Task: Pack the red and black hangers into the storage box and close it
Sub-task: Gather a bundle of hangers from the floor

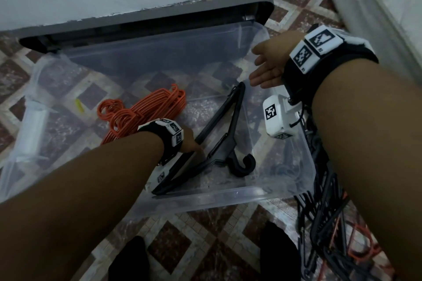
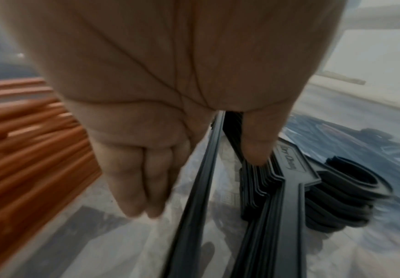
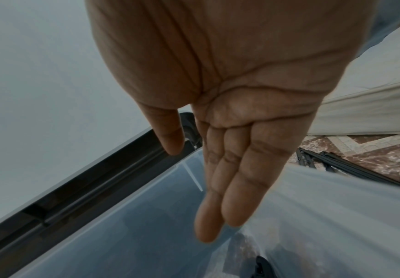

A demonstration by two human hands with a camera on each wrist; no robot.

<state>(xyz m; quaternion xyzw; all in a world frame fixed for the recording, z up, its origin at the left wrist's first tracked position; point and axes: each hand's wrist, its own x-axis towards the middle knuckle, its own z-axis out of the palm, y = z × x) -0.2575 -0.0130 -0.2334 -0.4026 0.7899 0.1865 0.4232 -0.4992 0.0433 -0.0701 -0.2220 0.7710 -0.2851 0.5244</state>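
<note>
A clear storage box (image 1: 205,198) stands open on the patterned floor. Its dark grey lid (image 1: 159,18) leans on the wall behind it. Inside lie a bundle of red hangers (image 1: 141,109) at the left and a stack of black hangers (image 1: 223,139) in the middle. My left hand (image 1: 193,143) reaches down into the box. In the left wrist view the left hand (image 2: 198,186) has straight fingers, its thumb touches the black hangers (image 2: 289,206), and the red hangers (image 2: 27,141) blur past. My right hand (image 1: 265,66) hovers flat and empty over the box's right rim; its fingers (image 3: 217,188) are straight.
More black hangers (image 1: 324,223), with a red one among them, are piled on the floor right of the box. A crumpled clear plastic bag (image 1: 34,109) lies to the left. A white mattress edge (image 1: 376,18) runs along the right. My dark-socked feet (image 1: 127,258) are in front.
</note>
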